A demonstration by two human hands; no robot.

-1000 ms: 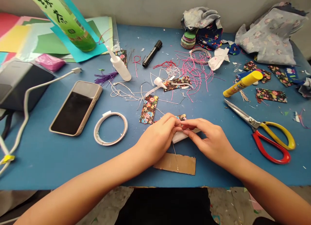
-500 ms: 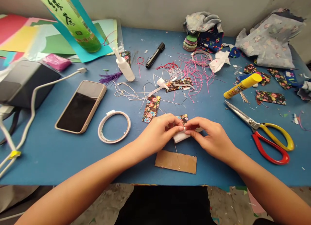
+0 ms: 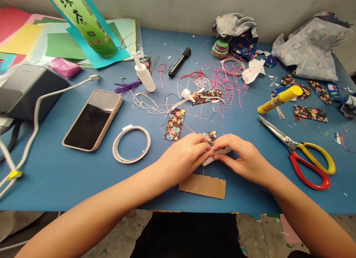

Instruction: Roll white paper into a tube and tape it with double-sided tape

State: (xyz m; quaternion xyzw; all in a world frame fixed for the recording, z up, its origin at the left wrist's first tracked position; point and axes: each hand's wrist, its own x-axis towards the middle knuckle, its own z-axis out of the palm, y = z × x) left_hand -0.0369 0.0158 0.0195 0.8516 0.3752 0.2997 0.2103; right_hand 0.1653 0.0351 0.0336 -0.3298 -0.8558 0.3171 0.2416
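My left hand and my right hand meet over the table, fingertips pinched together on a small white strip. The fingers cover much of the strip, so its full shape is hidden. Just behind them a floral fabric piece shows in part. A thin pale thread runs down from the strip onto a brown cardboard rectangle near the table's front edge. Another floral fabric piece lies beyond my left hand.
Scissors and a yellow glue stick are on the right. Left of my hands are a tape roll and a phone. Farther back lie a white glue bottle, a black marker and tangled pink string.
My left fingers have curled in closer over the white strip and cover more of it. Both hands remain at nearly the same spot; the view has shifted slightly.
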